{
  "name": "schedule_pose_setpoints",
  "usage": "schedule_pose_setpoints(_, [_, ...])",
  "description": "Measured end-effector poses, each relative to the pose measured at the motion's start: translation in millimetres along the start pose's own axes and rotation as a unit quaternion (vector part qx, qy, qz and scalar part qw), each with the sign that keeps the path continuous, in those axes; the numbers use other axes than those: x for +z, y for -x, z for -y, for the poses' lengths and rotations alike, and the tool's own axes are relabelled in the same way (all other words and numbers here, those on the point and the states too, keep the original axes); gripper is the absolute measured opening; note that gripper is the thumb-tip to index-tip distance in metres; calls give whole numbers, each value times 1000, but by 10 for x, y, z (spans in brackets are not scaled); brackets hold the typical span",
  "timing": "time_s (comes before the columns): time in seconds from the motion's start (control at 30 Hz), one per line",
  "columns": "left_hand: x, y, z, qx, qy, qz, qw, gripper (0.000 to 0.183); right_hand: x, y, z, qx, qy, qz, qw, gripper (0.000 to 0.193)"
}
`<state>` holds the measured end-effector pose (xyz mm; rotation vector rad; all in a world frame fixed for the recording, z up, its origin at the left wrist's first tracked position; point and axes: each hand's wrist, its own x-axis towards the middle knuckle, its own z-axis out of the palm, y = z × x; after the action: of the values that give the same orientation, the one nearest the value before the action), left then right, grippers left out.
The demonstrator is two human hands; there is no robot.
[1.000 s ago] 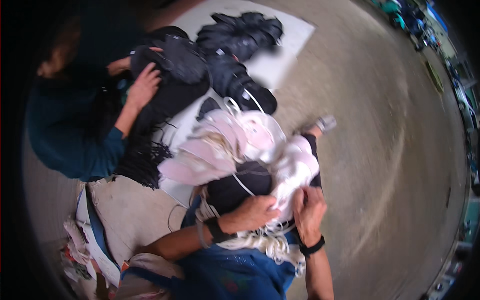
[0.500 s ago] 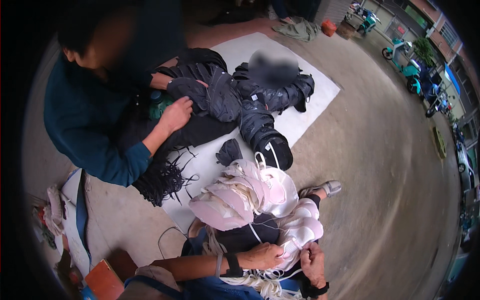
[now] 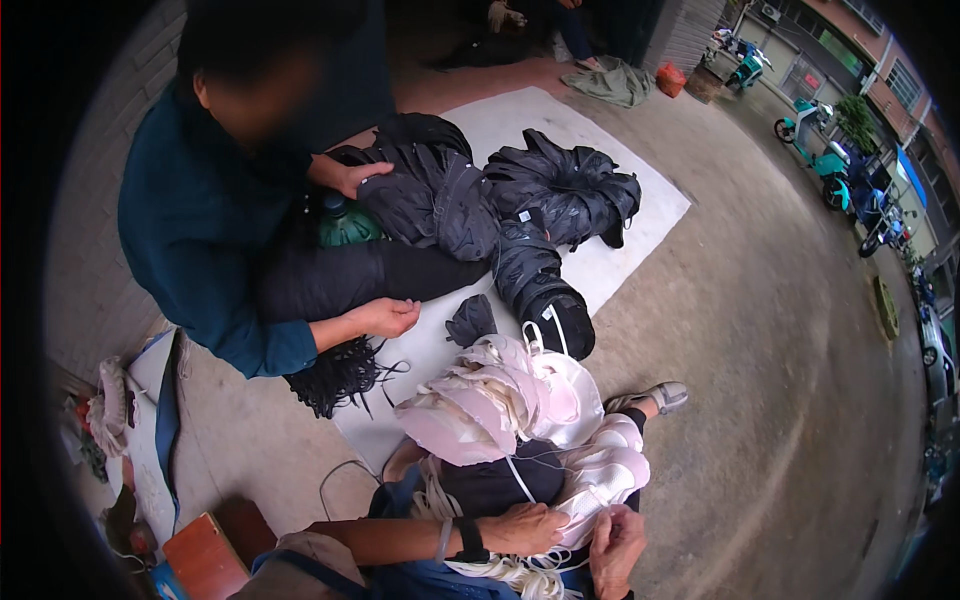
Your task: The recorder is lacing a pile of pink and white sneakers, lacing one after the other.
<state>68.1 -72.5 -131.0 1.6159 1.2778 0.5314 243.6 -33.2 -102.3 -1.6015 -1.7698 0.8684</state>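
Observation:
A string of pale pink and white shoe uppers (image 3: 600, 465) lies across my lap, the nearest one between my hands. My left hand (image 3: 528, 528) is closed on the edge of that upper. Beside it, my right hand (image 3: 615, 550) pinches at its lacing with thumb and fingers together; what is between the fingertips is too small to make out. A bundle of white shoelaces (image 3: 520, 575) hangs below my hands. Further forward, a larger stack of pink uppers (image 3: 470, 400) rests against my knees.
Across from me a co-worker (image 3: 200, 220) sits with black shoe uppers (image 3: 430, 190), a green bottle (image 3: 347, 225) and black laces (image 3: 335, 380). More black uppers lie on a white sheet (image 3: 640, 235). An orange-brown box (image 3: 205, 560) stands at lower left; parked scooters (image 3: 825, 165) are at far right.
My right hand has shifted slightly down and left, its fingers turning at the upper. The co-worker's hands have moved apart, one drawing nearer the black laces. The view has tilted a little.

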Motion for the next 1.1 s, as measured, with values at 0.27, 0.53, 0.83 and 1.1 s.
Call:
schedule_pose_setpoints(0.27, [-57,-27,-62,-17,-5,-2,1000,27,93,-56,82,-136,190,-11,972,11])
schedule_pose_setpoints(0.53, [-114,-84,-155,-62,-34,22,997,24,171,59,305,-50,293,32,954,22])
schedule_pose_setpoints(0.83, [-7,-117,-141,-57,-41,32,997,22,131,-6,51,-123,246,10,961,13])
schedule_pose_setpoints(1.1, [-217,55,-85,-19,35,22,999,8,70,-29,-6,-97,171,5,981,14])
